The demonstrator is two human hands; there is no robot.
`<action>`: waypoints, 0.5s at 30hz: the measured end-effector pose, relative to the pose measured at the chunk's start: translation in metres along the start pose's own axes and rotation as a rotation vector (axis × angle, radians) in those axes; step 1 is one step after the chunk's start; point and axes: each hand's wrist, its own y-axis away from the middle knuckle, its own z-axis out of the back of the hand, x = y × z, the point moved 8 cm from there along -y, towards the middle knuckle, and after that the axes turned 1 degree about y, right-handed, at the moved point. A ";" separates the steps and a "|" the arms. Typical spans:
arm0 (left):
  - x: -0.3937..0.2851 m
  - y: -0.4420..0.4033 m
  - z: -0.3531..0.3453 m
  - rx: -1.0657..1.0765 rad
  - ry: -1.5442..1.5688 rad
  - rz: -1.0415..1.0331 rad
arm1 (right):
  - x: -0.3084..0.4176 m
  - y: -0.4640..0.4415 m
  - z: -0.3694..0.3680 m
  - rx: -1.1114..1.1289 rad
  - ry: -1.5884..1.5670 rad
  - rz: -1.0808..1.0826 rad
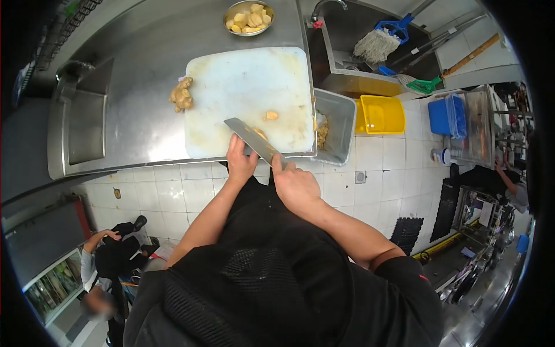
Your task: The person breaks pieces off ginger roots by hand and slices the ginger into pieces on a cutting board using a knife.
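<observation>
clutching a broad grey metal cleaver (250, 138) in the bare right hand (297, 184) over a white rectangular board (248, 81), bare left hand (240, 162) beside the cleaver, cannot tell if pinching anything

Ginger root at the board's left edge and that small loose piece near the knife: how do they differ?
The ginger root is larger; the loose piece is small. The root is knobbly and brownish, the piece compact and yellow-orange. The root sits at the cutting board's edge, the piece well inside it. Both lie apart from the knife.
</observation>
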 end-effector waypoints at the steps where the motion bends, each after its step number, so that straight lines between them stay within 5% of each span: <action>1: 0.001 0.001 0.000 -0.002 0.002 0.004 | 0.001 -0.002 -0.003 0.004 0.003 0.002; 15: -0.006 -0.005 -0.001 -0.008 -0.024 -0.063 | -0.016 -0.038 -0.009 0.037 -0.270 -0.018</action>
